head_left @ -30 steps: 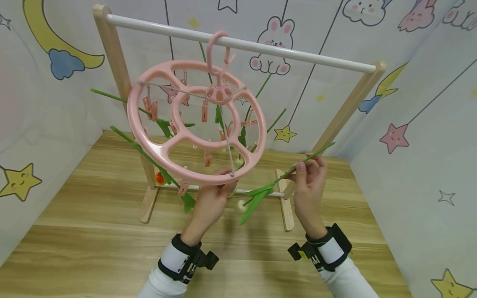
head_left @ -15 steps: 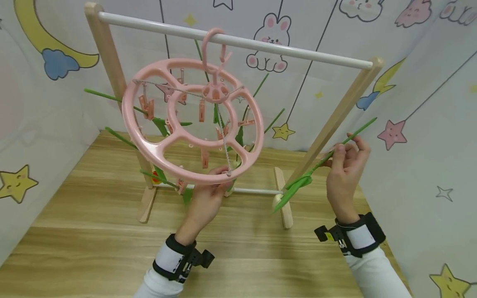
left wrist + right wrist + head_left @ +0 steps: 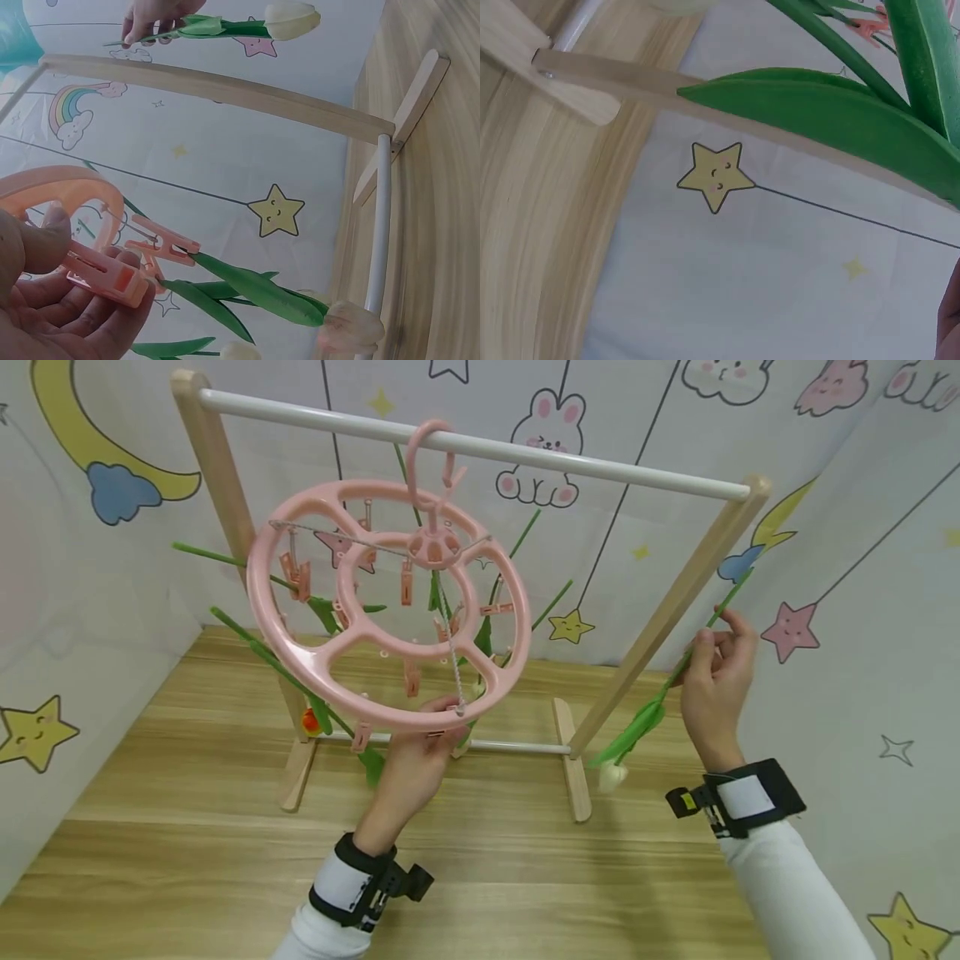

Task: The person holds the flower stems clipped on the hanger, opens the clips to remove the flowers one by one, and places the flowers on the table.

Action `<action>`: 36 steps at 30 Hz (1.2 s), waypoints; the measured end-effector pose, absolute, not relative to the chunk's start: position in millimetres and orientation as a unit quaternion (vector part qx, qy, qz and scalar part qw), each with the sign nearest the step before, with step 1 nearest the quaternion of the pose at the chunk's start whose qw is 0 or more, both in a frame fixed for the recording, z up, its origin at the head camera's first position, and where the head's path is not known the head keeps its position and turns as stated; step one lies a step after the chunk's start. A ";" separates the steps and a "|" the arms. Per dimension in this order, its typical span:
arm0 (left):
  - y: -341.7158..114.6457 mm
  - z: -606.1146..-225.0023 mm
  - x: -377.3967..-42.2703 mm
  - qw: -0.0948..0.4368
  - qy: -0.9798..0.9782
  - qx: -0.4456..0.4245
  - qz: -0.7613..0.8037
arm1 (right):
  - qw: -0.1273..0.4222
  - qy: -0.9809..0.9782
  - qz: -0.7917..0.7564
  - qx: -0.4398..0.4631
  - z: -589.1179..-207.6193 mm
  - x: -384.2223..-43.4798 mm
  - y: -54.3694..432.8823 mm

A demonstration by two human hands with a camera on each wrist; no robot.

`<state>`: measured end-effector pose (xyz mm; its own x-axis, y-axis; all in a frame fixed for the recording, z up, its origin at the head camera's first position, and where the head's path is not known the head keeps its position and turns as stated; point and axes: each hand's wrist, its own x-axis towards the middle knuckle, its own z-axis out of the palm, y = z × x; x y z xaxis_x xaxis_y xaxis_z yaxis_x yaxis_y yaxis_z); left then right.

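Observation:
A pink round clip hanger (image 3: 405, 718) hangs by its hook from the rack's top rail. Under the near rim, my left hand (image 3: 412, 768) pinches a pink clothespin (image 3: 112, 279) between thumb and fingers; its jaws have nothing between them. Away to the right, my right hand (image 3: 718, 693) holds a white tulip (image 3: 612, 777) by its green stem, bloom hanging downward. Its green leaves (image 3: 802, 124) fill the upper part of the right wrist view. More tulips hang from the hanger's clips, among them a pale one (image 3: 350, 328) beside my left hand.
The wooden rack has a white top rail (image 3: 570, 457), a right post (image 3: 667, 618) between my hands, and a low white bar (image 3: 517, 747). An orange-red bloom (image 3: 311, 721) hangs by the left post. Printed walls enclose the wooden tabletop (image 3: 480, 877).
My right hand has moved right, past the right post, taking the white tulip along; its stem now stands steeper. My left hand stays under the hanger's rim.

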<state>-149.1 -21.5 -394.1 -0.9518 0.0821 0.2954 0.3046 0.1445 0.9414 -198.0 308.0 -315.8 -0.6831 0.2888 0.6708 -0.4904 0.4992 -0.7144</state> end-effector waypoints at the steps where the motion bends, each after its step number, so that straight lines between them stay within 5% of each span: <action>1: -21.7 -394.1 -149.0 0.086 -0.752 -0.127 -0.641 | 0.393 -0.779 0.484 0.059 -316.1 -201.1 310.1; 24: -20.6 -395.2 -150.4 0.088 -0.734 -0.134 -0.661 | 0.384 -0.891 0.230 0.068 -334.9 -246.1 348.8; 36: -20.4 -393.8 -150.4 0.072 -0.728 -0.129 -0.669 | 0.220 -0.944 0.245 0.012 -373.5 -242.7 344.9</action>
